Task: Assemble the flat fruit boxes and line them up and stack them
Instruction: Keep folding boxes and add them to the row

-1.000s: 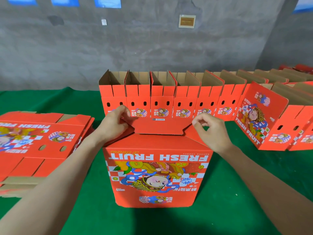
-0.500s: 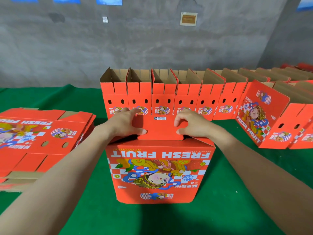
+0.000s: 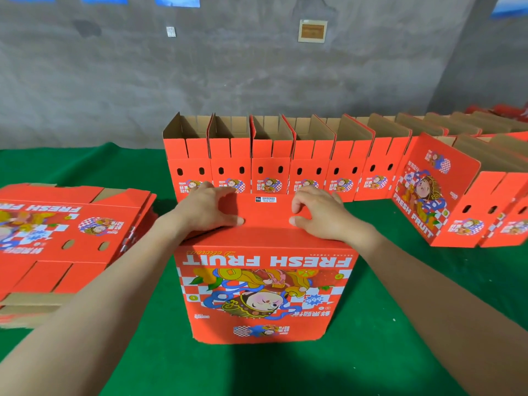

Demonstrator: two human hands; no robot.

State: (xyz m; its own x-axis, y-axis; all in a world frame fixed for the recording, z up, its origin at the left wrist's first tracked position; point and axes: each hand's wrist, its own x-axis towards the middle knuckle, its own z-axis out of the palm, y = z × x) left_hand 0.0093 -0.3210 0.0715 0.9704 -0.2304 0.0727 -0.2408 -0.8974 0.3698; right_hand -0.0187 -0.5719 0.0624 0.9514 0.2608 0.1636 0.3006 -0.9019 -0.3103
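While its base is turned up, progress is judged:
Near box (image 3: 265,284): centre of green table (image 3: 400,315), base flap (image 3: 265,212) being pressed shut.
Hands: left hand (image 3: 207,210), right hand (image 3: 321,214) — fingers pressed on flap, nothing gripped.
Flat stack (image 3: 57,238): left, unassembled.
Far row (image 3: 271,158): assembled, lined up, unstacked.

Green cloth-covered surface (image 3: 285,370), spanning the foreground and running back to the foot of the wall. Rough grey concrete wall (image 3: 257,90) behind it, turning a corner at the right. On the wall: a small framed plaque (image 3: 312,30) with a pale border, a small white plate (image 3: 171,31) to its left, and a dark stain (image 3: 86,28) further left. Blue panels (image 3: 177,0) are cut off by the top edge.
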